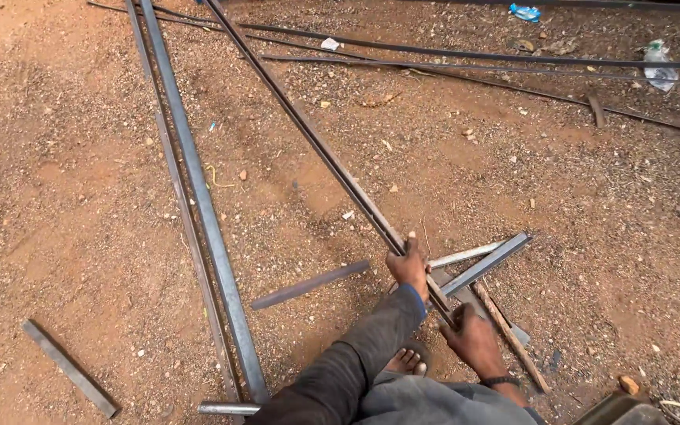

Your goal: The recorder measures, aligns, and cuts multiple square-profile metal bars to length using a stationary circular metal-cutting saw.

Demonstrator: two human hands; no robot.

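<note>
Reddish gravel ground (80,197), steel lengths scattered about.
Both my hands clamp one long steel bar (308,134) running toward eleven o'clock: left hand (409,267) ahead, right hand (472,340) behind, over short offcuts (483,266).

The long steel bar (308,142) runs out past the picture's top edge. The left hand (409,267) hides its fingers (412,238) around that bar. A dark object (615,409) is cut off at the bottom edge.
</note>
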